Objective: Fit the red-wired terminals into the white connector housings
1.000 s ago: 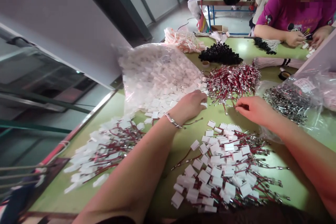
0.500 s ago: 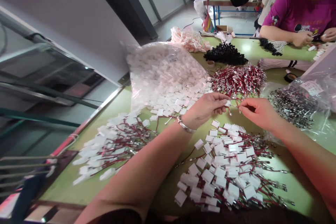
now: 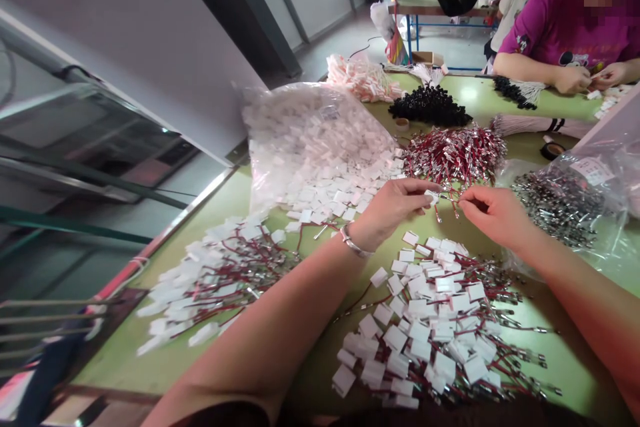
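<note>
Between thumb and fingers, my left hand [image 3: 397, 203] pinches a small white plastic connector [image 3: 432, 197]. Just to its right, my right hand [image 3: 487, 210] is closed in a pinch on a thin red wire [image 3: 449, 199], whose end reaches the connector. Short wire ends with metal terminals dangle below the connector. Beyond both hands lies a heap of red wires with metal terminals [image 3: 455, 153]. Nearer me, a pile of white connectors with red wires [image 3: 425, 320] covers the table; a second such pile [image 3: 215, 280] lies left of my left forearm.
A clear plastic bag [image 3: 315, 140] spills white connectors. At right, another bag [image 3: 565, 207] holds metal pieces. Black connectors [image 3: 429, 105], pale pink parts [image 3: 363, 78] and a roll of black tape [image 3: 553, 148] lie farther back. A co-worker in a purple shirt [image 3: 580, 27] sits across the table.
The connector and wire in my hands have shifted slightly, and the wire end now lines up with the connector. The co-worker's hands have come closer together.
</note>
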`<control>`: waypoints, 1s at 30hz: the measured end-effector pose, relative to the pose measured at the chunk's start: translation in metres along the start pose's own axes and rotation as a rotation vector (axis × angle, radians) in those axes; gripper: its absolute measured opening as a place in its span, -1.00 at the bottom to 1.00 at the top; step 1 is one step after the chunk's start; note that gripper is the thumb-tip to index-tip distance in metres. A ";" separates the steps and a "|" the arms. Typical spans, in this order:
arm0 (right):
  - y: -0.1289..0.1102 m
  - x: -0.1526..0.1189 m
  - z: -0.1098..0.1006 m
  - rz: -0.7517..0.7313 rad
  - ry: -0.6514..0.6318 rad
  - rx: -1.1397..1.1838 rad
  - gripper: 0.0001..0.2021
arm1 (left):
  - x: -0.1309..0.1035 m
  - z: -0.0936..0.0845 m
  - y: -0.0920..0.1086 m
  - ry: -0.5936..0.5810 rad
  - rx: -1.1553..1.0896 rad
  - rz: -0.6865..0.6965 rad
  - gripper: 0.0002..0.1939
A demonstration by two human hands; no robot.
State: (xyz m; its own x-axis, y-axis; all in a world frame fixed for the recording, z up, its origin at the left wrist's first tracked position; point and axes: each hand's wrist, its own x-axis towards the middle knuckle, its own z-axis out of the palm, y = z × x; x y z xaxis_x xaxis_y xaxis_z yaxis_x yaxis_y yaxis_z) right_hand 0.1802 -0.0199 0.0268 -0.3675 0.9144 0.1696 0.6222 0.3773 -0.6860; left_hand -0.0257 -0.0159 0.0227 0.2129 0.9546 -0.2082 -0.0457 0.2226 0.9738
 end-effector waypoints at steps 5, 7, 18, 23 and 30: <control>-0.001 0.001 0.001 0.036 -0.031 0.085 -0.85 | -0.001 0.003 -0.001 0.029 -0.050 0.006 -0.73; -0.003 0.002 -0.001 0.057 -0.035 0.125 -0.84 | 0.001 0.002 -0.002 0.030 -0.068 -0.001 -0.73; -0.004 0.002 -0.002 0.075 -0.038 0.153 -0.79 | 0.000 0.004 -0.005 -0.029 -0.159 0.052 -0.81; -0.005 0.003 -0.002 0.095 -0.089 0.178 -0.78 | 0.002 0.004 -0.008 -0.063 -0.246 0.019 -0.87; -0.003 0.003 -0.004 0.188 -0.137 0.222 -0.78 | 0.001 0.003 -0.005 -0.085 -0.245 -0.002 -0.86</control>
State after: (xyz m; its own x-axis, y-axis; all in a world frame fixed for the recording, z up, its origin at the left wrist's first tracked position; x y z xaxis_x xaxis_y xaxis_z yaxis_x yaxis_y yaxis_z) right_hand 0.1794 -0.0175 0.0324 -0.3589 0.9314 -0.0613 0.5276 0.1483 -0.8364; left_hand -0.0223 -0.0170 0.0177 0.2943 0.9363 -0.1918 -0.2777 0.2758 0.9202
